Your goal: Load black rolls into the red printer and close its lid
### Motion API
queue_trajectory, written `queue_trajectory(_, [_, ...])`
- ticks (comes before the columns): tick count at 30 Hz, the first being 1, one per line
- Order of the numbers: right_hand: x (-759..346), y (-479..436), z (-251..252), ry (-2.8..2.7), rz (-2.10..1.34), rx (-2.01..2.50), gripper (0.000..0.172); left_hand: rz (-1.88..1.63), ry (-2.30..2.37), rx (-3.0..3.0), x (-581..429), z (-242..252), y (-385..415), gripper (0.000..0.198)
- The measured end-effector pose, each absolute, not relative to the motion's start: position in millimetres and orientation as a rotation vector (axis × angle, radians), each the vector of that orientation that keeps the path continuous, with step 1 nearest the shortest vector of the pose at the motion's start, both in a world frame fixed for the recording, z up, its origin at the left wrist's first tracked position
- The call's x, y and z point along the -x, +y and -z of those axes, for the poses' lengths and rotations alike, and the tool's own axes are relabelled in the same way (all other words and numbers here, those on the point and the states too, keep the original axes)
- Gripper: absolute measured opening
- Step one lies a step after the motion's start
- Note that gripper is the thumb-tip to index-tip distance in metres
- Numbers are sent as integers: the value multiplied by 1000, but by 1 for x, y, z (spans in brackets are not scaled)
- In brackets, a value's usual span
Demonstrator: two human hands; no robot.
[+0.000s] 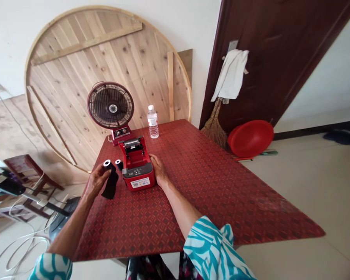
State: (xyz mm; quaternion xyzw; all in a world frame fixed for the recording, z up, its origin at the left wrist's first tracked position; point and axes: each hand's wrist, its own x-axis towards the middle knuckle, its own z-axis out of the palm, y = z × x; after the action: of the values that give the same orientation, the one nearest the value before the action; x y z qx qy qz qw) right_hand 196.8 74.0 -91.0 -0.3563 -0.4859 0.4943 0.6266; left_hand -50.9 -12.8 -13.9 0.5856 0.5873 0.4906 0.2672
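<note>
My left hand [97, 182] holds a black ribbon roll [111, 182] with a white core, and a loose length of the black ribbon hangs below my fingers. Just beyond it, a second small black roll [118, 165] stands on the table beside the printer. The red thermal printer [137, 175] has its lid raised and its compartment open. My right hand [159, 170] rests against the printer's right side, fingers on its edge. The table's red patterned cover [175, 194] lies under everything.
A red desk fan [111, 105] and a water bottle [153, 122] stand at the table's far end. A large round wooden board [105, 50] leans behind them. A stool [29, 175], cables and a dark device sit left of the table; a red basin [251, 138] and broom [214, 124] stand right.
</note>
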Motion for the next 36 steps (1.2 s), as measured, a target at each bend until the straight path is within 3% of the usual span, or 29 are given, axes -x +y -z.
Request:
queue_trajectory(4, [-196, 75, 91, -1082, -1160, 833, 40, -1075, 1611, -2049, 16, -30, 1, 53])
queue_trajectory(8, [-195, 73, 88, -1070, -1183, 841, 39, -723, 1675, -2265, -17, -55, 21, 46])
queue_trajectory(15, [-195, 71, 84, -1073, -1159, 843, 37, -191, 1789, -2406, -39, -54, 51, 35])
queue_trajectory(21, [-195, 68, 78, -1081, -1138, 860, 39, 41, 1748, -2394, -50, -53, 66, 27])
queue_trajectory(24, [-196, 68, 78, -1088, -1141, 857, 38, -136, 1652, -2312, -44, -55, 61, 22])
queue_trajectory(30, [-197, 69, 81, -1077, -1133, 831, 34, -1295, 1744, -1930, -19, -17, 1, 47])
queue_trajectory(36, [-200, 67, 83, -1070, -1176, 822, 35, -1418, 1629, -1948, -19, 35, -39, 60])
